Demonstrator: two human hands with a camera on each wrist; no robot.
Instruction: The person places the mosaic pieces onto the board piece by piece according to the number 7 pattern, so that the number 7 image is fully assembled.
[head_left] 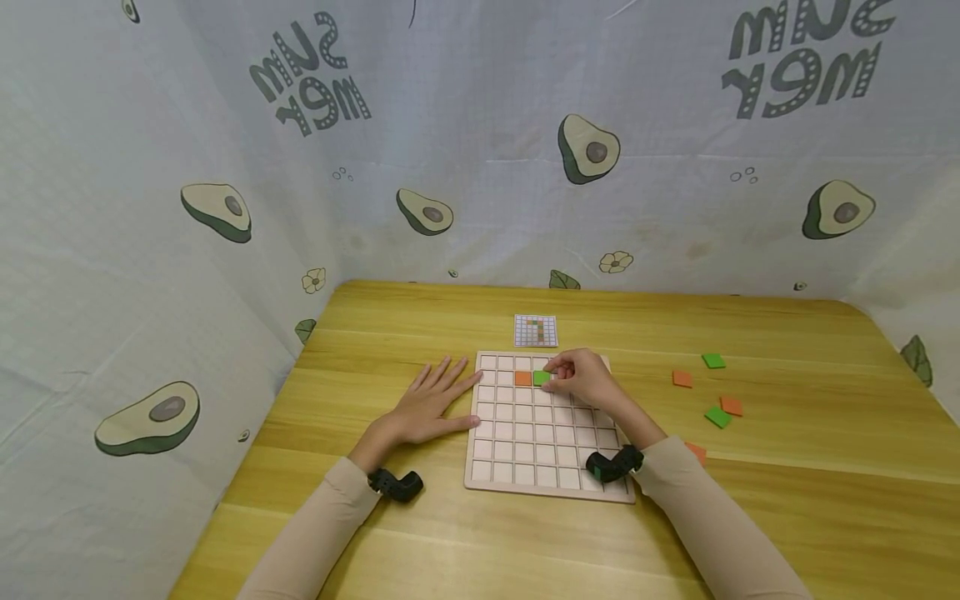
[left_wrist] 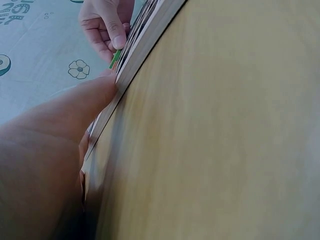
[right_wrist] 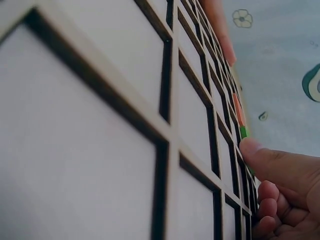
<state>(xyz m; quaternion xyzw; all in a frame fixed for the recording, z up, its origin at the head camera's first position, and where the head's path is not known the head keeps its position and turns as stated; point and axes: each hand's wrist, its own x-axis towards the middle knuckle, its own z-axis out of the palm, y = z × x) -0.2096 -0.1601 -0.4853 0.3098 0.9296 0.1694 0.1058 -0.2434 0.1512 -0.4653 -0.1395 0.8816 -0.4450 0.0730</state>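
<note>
A wooden grid board (head_left: 547, 493) lies on the table, divided into square cells. In its second row from the far edge, an orange square tile (head_left: 522, 378) sits beside a green square tile (head_left: 542, 378). My right hand (head_left: 588, 382) pinches the green tile between thumb and index finger at its right side; the right wrist view shows the thumb (right_wrist: 254, 148) against it. Fingers spread, my left hand (head_left: 427, 408) rests flat on the table, thumb and index fingertips at the board's left edge. From the left wrist view, the left thumb (left_wrist: 95, 97) touches that edge.
Just beyond the board lies a small card (head_left: 536, 331) printed with a colored grid. Loose tiles lie to the right, among them a green tile (head_left: 713, 361) and an orange tile (head_left: 682, 379). Another orange tile (head_left: 697, 452) is partly hidden by the right sleeve. A curtain (head_left: 480, 167) hangs behind the table.
</note>
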